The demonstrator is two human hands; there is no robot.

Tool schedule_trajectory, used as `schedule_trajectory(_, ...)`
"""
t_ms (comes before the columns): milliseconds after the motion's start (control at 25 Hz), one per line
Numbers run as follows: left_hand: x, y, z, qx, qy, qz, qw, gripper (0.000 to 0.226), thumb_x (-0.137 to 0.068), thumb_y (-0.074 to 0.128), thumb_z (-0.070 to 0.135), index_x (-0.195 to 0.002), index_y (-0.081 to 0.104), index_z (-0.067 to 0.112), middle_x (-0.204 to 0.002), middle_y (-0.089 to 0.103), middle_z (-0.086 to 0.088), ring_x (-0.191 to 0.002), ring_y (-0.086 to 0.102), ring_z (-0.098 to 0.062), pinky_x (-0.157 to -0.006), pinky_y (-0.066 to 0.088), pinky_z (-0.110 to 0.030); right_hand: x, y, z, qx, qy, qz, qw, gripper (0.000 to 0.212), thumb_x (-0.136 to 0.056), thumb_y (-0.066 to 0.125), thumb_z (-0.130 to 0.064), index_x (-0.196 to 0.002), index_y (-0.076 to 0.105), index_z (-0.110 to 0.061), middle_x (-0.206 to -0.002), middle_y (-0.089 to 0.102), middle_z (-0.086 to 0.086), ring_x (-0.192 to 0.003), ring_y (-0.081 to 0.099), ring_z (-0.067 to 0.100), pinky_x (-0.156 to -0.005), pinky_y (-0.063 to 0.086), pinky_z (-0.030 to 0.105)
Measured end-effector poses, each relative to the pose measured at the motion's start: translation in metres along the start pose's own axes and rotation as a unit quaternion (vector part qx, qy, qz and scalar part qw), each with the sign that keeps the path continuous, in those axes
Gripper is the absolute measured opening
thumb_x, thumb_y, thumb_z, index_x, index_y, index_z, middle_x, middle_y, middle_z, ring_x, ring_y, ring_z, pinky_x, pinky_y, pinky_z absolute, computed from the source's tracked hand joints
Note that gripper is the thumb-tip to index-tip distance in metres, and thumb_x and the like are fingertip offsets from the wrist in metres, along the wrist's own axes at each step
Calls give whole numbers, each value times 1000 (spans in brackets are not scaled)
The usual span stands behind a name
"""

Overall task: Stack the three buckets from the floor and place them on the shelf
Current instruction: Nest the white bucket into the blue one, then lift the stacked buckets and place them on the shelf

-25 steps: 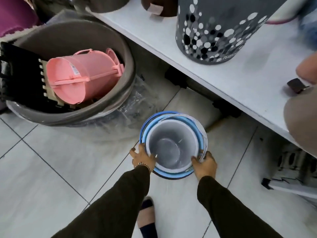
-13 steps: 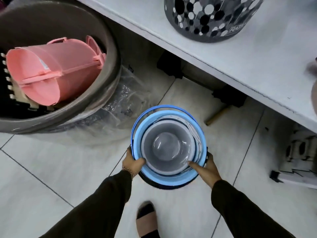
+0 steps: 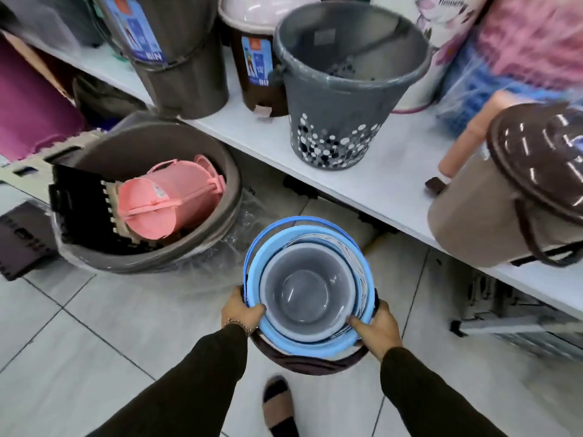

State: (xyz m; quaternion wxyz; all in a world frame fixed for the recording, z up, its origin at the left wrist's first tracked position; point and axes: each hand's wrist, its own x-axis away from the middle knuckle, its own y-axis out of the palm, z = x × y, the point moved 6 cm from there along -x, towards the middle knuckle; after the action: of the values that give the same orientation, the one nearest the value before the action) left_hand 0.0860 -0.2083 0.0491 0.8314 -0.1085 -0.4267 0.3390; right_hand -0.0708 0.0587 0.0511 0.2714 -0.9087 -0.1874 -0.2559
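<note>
Head view: nested round smooth plastic buckets [image 3: 304, 294], grey inside light blue inside dark brown, held above glossy tiled floor [image 3: 94, 326], left hand [image 3: 241, 312] and right hand [image 3: 377, 328] clasping rims, below white flat shelf [image 3: 388, 184].

I am holding the nested buckets [image 3: 304, 291] between my left hand [image 3: 243, 313] and my right hand [image 3: 377, 329], over bare floor tiles [image 3: 104, 335] just off the front edge of the shelf [image 3: 388, 184]. On the shelf, a strip of white surface is lying open between the dotted grey bucket [image 3: 339, 99] and the lidded brown bin [image 3: 504, 203], which is overhanging the front edge. Behind the grey bucket, a dark bin [image 3: 179, 55] and a small pedal bin [image 3: 255, 64] are crowding the back. On the floor to my left, a wide brown tub [image 3: 151, 197] holding a pink bucket [image 3: 170, 200] is blocking that side.
</note>
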Motion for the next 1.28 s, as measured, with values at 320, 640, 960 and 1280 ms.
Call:
schedule_trajectory(320,203,-145,135,62,116,57,990,69,-51,60,29,-117,60,6,-114,67,-18,-89,56,-24,-79,42,-29,200,-98,-179,-8,-125,66,990,54,-76,80,-17,-123,54,-9,-109,67,4,-93,63,20,-84,49,32)
schedule_trajectory(640,305,-238,277,159,293,93,938,50,-58,69,22,-106,56,18,-108,68,-10,-99,66,-32,-88,55,-50,299,-191,-350,-23,-326,173,929,66,-74,83,-25,-133,54,-16,-113,65,-8,-103,60,7,-91,46,28)
schedule_trajectory(960,211,-257,495,152,356,99,916,54,-62,68,22,-113,59,10,-103,62,-4,-93,59,-21,-85,48,-33,174,-236,-525,-18,-364,211,907,61,-75,82,-23,-129,56,-10,-122,68,8,-111,63,23,-98,50,42)
schedule_trajectory(1280,42,-202,577,79,203,29,976,40,-78,68,16,-115,63,2,-114,69,-18,-103,64,-33,-83,46,-29,-5,-211,-561,31,-149,194,969,55,-70,82,-26,-116,65,-3,-117,71,18,-108,66,34,-94,52,42)
